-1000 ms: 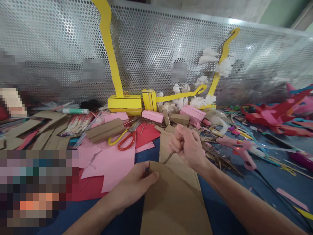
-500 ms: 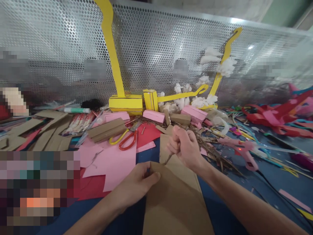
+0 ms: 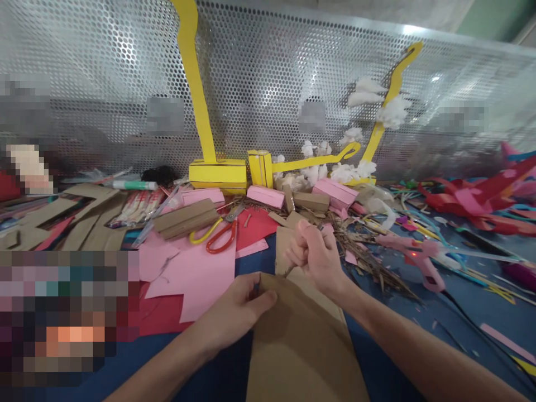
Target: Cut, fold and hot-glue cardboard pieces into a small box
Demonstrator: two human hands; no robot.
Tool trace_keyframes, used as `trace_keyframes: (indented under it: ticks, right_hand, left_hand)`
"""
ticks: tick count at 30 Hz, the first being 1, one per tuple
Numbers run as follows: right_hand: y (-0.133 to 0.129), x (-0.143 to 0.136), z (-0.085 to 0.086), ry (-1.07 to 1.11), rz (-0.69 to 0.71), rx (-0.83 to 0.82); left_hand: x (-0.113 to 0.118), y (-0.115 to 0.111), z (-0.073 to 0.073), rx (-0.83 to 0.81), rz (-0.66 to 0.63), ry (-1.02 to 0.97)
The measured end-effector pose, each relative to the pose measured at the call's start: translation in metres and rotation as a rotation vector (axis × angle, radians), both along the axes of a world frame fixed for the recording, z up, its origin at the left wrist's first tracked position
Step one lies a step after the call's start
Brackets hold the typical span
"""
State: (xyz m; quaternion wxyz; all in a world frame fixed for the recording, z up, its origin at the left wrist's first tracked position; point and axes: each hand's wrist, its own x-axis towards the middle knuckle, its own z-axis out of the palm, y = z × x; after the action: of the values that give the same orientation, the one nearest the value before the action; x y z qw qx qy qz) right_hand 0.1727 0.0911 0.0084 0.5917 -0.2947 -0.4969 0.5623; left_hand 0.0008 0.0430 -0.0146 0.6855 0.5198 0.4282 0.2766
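Note:
A long brown cardboard sheet (image 3: 305, 346) stretches away from me, its near part raised over a lighter piece of cardboard (image 3: 322, 290) beneath. My left hand (image 3: 247, 304) pinches its upper left corner, thumb on top. Just beyond the sheet's far edge, my right hand (image 3: 314, 254) is closed in a fist. A thin cardboard strip (image 3: 288, 270) runs from that edge up into the fist; most of it is hidden by the fingers.
Scissors (image 3: 215, 233) lie on pink paper (image 3: 205, 273) to the left. A pink glue gun (image 3: 419, 259) with a cord rests on the right, near brown scraps (image 3: 377, 268). Yellow box shapes (image 3: 218, 176) stand by the perforated metal panel (image 3: 259, 84). Pixelated patches cover the lower left.
The view has shifted slightly, moving the background a little right and up. Both hands keep the same grips on the cardboard, with hardly any movement.

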Motion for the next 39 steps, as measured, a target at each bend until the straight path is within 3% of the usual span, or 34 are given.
trace_keyframes:
  ticks: [5,11,13,16,22,27,31,39]
  right_hand:
    - [0.000,0.014,0.006,-0.139,0.055,0.096]
    - [-0.005,0.040,0.024,-0.934,-0.033,0.299]
    - [-0.006,0.043,0.023,-1.098,-0.081,0.310]
    - [-0.008,0.040,0.023,-1.110,-0.077,0.246]
    - [-0.008,0.031,0.031,-0.934,0.029,0.117]
    - [-0.005,0.035,0.019,-0.837,0.061,0.023]
    - [-0.006,0.037,0.014,-0.937,0.032,-0.015]
    - [-0.010,0.031,0.027,-1.240,-0.061,0.109]
  left_hand:
    - [0.002,-0.001,0.001,0.004,0.043,0.001]
    - [0.007,0.001,-0.005,0.058,0.181,-0.048]
    - [0.008,0.002,-0.007,0.090,0.222,-0.063]
    - [0.008,0.002,-0.008,0.113,0.217,-0.060]
    - [0.005,0.001,-0.001,0.091,0.124,0.023]
    - [0.006,-0.001,-0.001,0.044,0.093,0.044]
    - [0.008,-0.002,-0.003,0.065,0.099,0.008]
    - [0.008,-0.001,-0.001,0.098,0.127,0.011]
